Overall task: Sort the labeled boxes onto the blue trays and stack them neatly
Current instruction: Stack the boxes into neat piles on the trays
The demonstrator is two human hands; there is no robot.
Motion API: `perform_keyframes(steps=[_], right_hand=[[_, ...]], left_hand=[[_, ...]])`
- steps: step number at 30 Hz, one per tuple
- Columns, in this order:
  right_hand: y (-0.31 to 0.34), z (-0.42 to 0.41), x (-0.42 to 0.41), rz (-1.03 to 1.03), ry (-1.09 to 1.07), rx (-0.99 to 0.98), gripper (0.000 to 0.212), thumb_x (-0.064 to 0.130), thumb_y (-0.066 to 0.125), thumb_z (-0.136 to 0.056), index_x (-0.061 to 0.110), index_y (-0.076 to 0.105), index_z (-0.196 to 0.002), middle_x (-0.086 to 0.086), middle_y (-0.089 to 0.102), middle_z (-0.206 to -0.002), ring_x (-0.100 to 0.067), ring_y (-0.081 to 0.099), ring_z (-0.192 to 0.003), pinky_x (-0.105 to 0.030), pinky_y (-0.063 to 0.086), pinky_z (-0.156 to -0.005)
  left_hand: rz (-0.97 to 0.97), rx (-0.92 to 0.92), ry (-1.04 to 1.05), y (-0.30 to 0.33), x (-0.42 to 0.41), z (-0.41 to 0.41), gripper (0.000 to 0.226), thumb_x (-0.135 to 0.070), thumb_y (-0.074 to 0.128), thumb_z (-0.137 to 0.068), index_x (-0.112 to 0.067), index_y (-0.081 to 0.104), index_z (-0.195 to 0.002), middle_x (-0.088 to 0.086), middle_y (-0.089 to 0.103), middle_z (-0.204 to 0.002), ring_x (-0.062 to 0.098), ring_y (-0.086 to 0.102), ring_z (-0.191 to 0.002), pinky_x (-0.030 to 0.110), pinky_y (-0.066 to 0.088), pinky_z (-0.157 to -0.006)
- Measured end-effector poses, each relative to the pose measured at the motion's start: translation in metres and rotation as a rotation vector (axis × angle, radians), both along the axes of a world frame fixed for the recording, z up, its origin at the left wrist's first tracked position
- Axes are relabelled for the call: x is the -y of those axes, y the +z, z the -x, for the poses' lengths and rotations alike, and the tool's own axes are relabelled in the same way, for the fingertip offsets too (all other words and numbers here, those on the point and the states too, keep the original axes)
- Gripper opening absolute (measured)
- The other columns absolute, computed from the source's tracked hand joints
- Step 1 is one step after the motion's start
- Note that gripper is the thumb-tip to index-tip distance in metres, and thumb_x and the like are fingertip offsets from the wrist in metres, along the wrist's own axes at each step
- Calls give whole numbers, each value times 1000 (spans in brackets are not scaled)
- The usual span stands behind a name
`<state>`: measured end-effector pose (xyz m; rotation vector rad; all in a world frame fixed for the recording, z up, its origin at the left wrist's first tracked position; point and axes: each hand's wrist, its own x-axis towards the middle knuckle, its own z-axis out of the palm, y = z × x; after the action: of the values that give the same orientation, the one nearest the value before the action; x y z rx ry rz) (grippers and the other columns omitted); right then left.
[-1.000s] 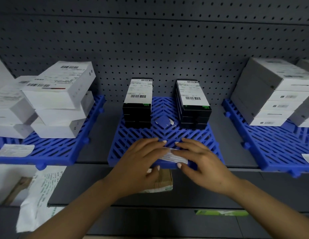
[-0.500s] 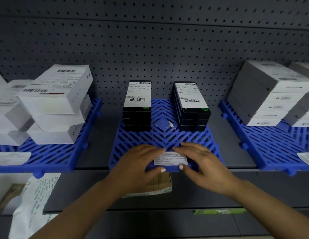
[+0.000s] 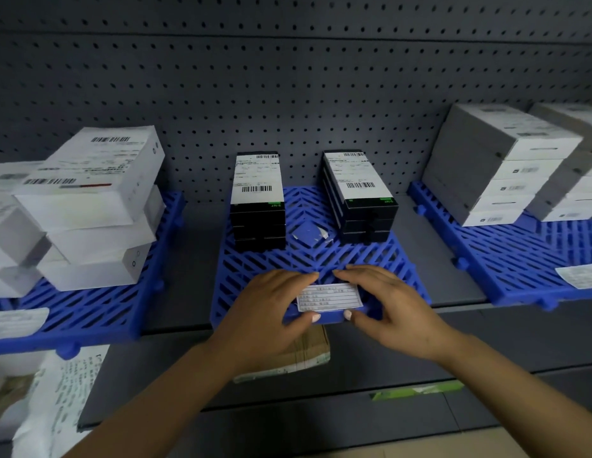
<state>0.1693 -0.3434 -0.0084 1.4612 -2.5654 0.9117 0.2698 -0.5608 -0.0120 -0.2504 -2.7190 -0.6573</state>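
— Where's the label card [image 3: 330, 297]?
— At the front edge of the middle blue tray [image 3: 255, 276], long axis left to right.
— The hands?
— Left hand [image 3: 266, 317] and right hand [image 3: 392, 307] pinch its ends, fingers over, thumbs under.
— The boxes?
— Two black stacks [image 3: 258, 206] at that tray's back, long axes front to back.

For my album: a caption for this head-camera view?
Both hands press a white label onto the middle blue tray's front edge.

The small white paper label [image 3: 329, 297] bears print too blurred to read; the brown cardboard parcel [image 3: 307, 355] lies mostly hidden behind the left hand [image 3: 264, 312].
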Motion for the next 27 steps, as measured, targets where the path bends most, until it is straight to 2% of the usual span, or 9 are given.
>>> perform_keyframes(steps=[3,6,9,12,15,19,21,24,27], right_hand=[[6,1,-1,-21,43,12,59,44,57,-85,29,42,-139,13,50,-133,2,40,-127,-17,32,-105],[17,6,-3,-43,79,8,59,49,54,-86,29,41,-140,17,44,-137,2,36,-129,-18,29,-107],[36,14,-3,-63,130,-26,60,53,47,-87,29,40,-141,19,38,-138,2,31,-132,-13,23,-109],[55,22,2,-87,203,-63,62,53,46,-85,28,39,-142,16,38,-142,3,28,-133,-7,17,-108],[73,28,13,-74,260,-83,62,56,45,-86,31,38,-142,14,37,-145,1,27,-135,-10,17,-109],[92,25,37,-71,341,-110,62,61,40,-86,38,33,-143,15,33,-148,0,24,-137,-22,23,-112],[100,23,51,-76,382,-139,58,56,46,-89,43,28,-143,18,27,-150,-1,20,-139,-28,23,-114],[116,17,73,-95,412,-146,58,43,53,-93,45,23,-143,26,23,-143,9,15,-131,-20,17,-113],[127,7,96,-85,428,-155,59,40,53,-94,40,25,-145,21,26,-148,9,16,-131,-19,17,-112]], left_hand=[[7,40,20,4,-1,-3,68,-62,39,-82,-29,39,-142,-13,46,-137,-1,33,-123,16,24,-101],[52,19,78,17,1,-7,70,-65,36,-82,-29,39,-142,-12,44,-139,1,34,-126,18,25,-102],[88,7,136,37,3,-13,65,-62,40,-86,-30,37,-143,-13,40,-142,-2,30,-129,16,22,-103],[128,-34,198,57,2,-21,63,-61,38,-87,-30,38,-142,-11,43,-142,2,34,-129,17,26,-102],[139,-78,281,73,2,-31,63,-59,38,-87,-26,41,-141,-8,46,-139,5,38,-126,21,31,-102],[183,-99,382,88,10,-50,63,-61,36,-89,-28,38,-143,-9,43,-142,5,35,-129,17,25,-104],[194,-120,418,96,15,-61,63,-60,38,-89,-27,40,-142,-9,44,-141,6,36,-129,20,28,-103],[208,-144,478,108,26,-79,60,-57,44,-88,-28,42,-141,-9,44,-142,7,37,-130,20,28,-103],[240,-165,535,118,39,-95,56,-47,58,-89,-30,42,-140,-10,45,-142,4,36,-127,15,23,-101]])
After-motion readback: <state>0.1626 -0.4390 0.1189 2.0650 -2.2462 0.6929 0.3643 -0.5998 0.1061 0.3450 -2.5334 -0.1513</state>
